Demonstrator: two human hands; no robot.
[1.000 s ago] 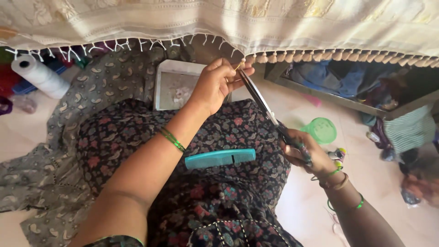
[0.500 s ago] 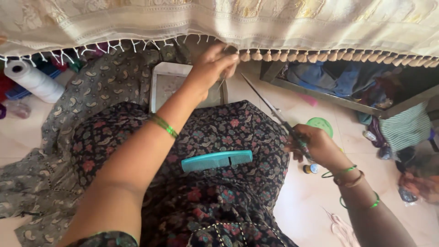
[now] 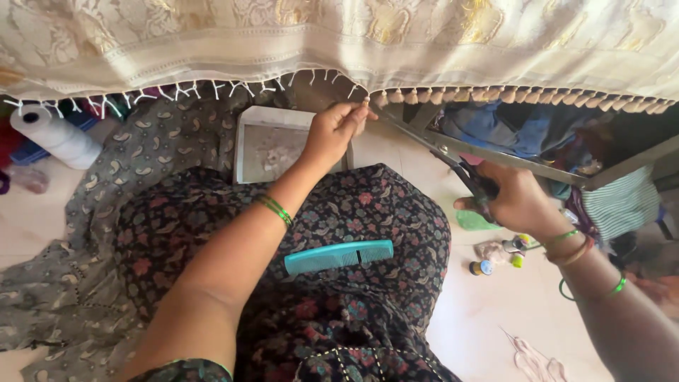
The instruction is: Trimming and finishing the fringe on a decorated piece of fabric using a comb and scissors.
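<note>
Cream cloth (image 3: 396, 42) hangs above the lap, where the left hand (image 3: 332, 131) pinches its fringe (image 3: 353, 88) while the right hand (image 3: 513, 198) grips scissors (image 3: 431, 145), blades open at the fringe.

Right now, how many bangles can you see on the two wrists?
4: one green bangle on the left wrist, and on the right arm a green one, an orange-brown one and a thin green one. More may be hidden.
</note>
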